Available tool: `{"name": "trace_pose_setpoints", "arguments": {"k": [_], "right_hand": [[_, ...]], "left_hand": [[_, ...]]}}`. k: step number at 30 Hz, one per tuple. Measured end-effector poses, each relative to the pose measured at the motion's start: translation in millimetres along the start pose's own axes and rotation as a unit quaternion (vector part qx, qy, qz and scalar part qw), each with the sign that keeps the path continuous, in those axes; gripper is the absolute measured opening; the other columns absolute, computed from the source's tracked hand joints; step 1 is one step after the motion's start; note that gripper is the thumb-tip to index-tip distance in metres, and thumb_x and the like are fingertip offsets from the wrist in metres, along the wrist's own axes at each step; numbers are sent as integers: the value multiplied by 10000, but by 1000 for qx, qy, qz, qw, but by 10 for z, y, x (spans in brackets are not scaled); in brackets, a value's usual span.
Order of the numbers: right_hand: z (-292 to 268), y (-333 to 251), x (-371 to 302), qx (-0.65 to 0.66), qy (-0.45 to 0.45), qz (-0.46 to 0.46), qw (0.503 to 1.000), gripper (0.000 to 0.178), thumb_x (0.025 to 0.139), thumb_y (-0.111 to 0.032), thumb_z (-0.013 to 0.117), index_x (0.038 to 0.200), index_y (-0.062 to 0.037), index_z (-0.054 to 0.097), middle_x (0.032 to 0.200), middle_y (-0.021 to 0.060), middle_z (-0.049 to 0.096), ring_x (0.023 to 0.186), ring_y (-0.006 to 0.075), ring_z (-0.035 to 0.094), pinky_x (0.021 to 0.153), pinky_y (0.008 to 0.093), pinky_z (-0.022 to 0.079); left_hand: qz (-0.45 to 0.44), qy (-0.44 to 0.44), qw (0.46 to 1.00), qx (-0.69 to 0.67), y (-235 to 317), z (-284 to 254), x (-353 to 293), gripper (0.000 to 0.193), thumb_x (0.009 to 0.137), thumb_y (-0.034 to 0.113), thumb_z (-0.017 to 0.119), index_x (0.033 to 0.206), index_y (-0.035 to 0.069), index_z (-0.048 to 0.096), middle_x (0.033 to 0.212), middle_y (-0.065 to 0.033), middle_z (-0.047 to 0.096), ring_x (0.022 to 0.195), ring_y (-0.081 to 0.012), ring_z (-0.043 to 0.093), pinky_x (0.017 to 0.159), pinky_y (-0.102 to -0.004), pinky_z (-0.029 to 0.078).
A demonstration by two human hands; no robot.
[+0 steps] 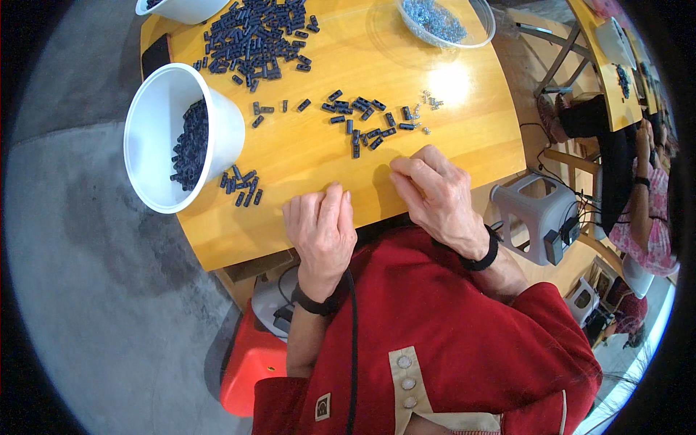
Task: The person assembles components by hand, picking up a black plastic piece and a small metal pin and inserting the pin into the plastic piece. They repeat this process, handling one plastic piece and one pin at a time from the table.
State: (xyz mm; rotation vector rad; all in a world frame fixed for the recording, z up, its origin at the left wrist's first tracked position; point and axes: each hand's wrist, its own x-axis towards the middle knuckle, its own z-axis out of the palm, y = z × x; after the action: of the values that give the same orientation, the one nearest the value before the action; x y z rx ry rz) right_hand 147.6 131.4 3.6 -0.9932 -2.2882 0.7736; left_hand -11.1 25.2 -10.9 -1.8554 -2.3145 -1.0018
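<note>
My left hand (319, 220) hangs over the near edge of the yellow table (304, 163), its fingers curled together and the thumb against the forefinger. Whatever it may hold is hidden. To its right, my right hand (439, 190) is closed in a pinch, with the fingertips turned down and no held thing visible. Just beyond both hands lies a loose group of small black plastic blocks (373, 133). Beside that group are tiny silvery metal pieces (428, 101). Several more black blocks (249, 185) lie left of my left hand.
A white tub (230, 134) with black blocks inside stands at the left edge. Behind it is a large heap of black blocks (254, 40). A clear bowl (482, 29) of small shiny pieces sits at the far right. A grey stool (533, 210) and another person (645, 196) are at the right.
</note>
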Motion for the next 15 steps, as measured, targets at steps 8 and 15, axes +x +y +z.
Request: {"name": "trace_pose_setpoints", "arguments": {"k": [8,15], "right_hand": [[256,-78,243,-5,45,-38,998,103,816,-109,699,822,-63,607,763,94,534,618,285,593,526,383,494],[398,-91,298,-36,17,2,999,176,839,-190,693,789,-62,583,787,105,556,635,299,611,523,398,507]], "left_hand": [[-1,8,1000,-22,37,11,-35,207,766,-8,736,961,28,674,776,-95,581,719,-286,561,669,-405,428],[-5,14,999,-31,62,-20,-73,201,772,-4,733,962,31,675,778,-97,586,722,-285,564,672,-402,432]]}}
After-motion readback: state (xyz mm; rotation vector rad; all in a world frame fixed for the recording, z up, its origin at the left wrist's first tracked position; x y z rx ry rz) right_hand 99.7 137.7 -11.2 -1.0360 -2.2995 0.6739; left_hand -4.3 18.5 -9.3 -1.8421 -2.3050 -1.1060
